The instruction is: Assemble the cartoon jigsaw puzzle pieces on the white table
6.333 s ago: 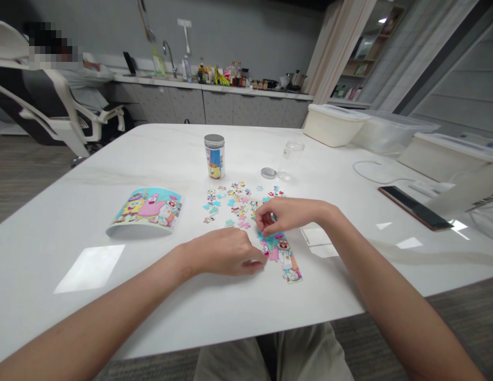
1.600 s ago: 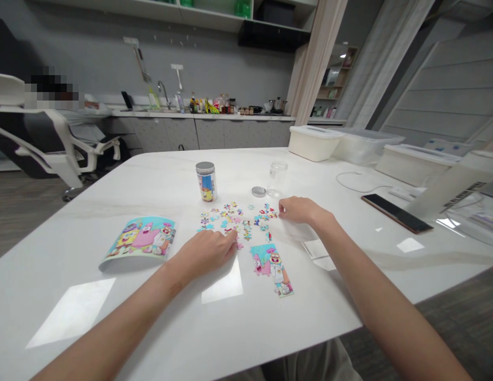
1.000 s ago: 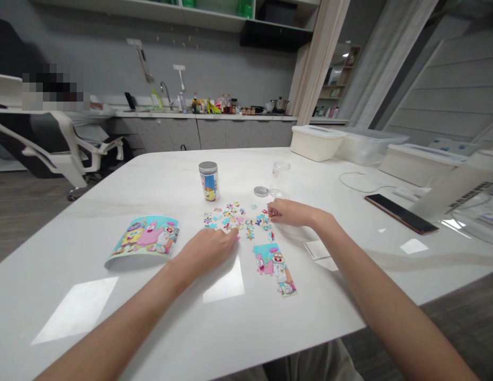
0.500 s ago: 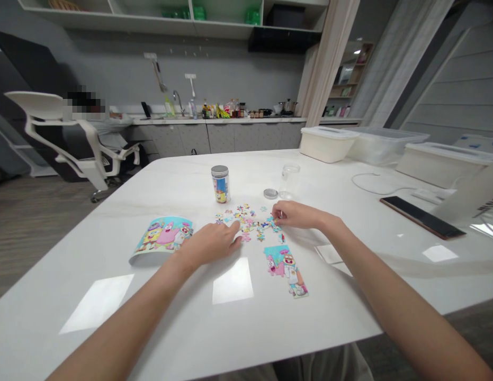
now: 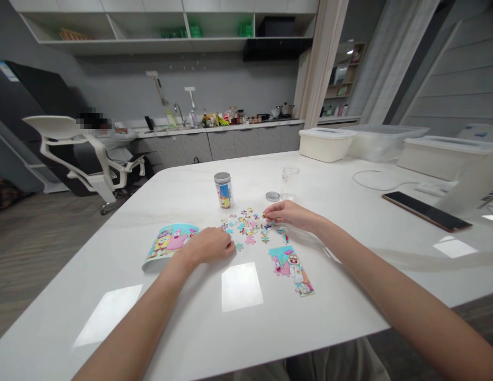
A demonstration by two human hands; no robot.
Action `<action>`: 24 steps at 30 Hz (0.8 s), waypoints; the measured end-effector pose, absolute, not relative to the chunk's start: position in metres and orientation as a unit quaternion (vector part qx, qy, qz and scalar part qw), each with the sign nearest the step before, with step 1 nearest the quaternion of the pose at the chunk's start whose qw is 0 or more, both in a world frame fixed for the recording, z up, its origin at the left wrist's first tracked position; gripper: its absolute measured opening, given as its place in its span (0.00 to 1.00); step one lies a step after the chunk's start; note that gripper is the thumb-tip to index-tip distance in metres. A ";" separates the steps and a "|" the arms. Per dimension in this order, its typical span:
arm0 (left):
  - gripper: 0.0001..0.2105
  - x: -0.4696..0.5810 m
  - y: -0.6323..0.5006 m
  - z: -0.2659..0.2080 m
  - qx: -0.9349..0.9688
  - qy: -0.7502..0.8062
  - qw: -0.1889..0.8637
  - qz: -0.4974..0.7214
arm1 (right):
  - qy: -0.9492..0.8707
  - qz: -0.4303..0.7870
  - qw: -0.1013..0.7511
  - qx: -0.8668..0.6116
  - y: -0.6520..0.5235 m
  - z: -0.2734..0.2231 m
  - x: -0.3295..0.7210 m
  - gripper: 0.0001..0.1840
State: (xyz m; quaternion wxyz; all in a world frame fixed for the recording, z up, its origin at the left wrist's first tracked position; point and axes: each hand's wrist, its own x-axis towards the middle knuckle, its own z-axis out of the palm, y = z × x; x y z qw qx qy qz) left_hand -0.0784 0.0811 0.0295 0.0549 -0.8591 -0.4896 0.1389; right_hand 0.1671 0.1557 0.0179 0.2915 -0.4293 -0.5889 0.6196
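Note:
Loose jigsaw puzzle pieces [image 5: 251,225] lie scattered between my two hands. My right hand [image 5: 288,213] pinches a small puzzle piece [image 5: 265,215] at the far right side of the pile. Curled fingers close my left hand [image 5: 212,245] at the pile's left edge; whatever they hold is hidden. Beside its thumb rests a teal puzzle piece [image 5: 239,247]. Nearer to me is a joined puzzle section [image 5: 290,270] with a pink starfish and a figure in white. A curved picture sheet [image 5: 170,242] with cartoon characters is left of my left hand, which partly covers it.
Behind the pieces stands a lidded jar [image 5: 223,190] with a cartoon label. A clear jar [image 5: 289,182] and a loose metal lid [image 5: 272,196] are to its right. Storage bins [image 5: 325,145], a cable and a dark phone [image 5: 427,210] occupy the right side. A person sits beyond the table.
My right hand has shifted left over the pile. My left hand has drawn back slightly and its fingers have curled, uncovering the teal piece. The camera view has tilted up.

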 end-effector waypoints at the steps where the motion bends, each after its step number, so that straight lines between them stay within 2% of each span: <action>1: 0.22 -0.078 0.081 0.029 -0.860 -0.489 0.056 0.136 | -0.581 0.626 0.294 -0.428 0.156 0.018 0.167 0.03; 8: 0.23 -0.074 0.083 0.019 -0.861 -0.493 0.072 0.101 | -0.550 0.654 0.288 -0.432 0.155 0.019 0.168 0.08; 15: 0.24 -0.067 0.082 0.013 -0.862 -0.496 0.087 0.064 | -0.539 0.692 0.273 -0.396 0.157 0.016 0.168 0.05; 24: 0.23 -0.065 0.080 0.016 -0.864 -0.491 0.088 0.067 | -0.559 0.682 0.245 -0.402 0.155 0.018 0.166 0.05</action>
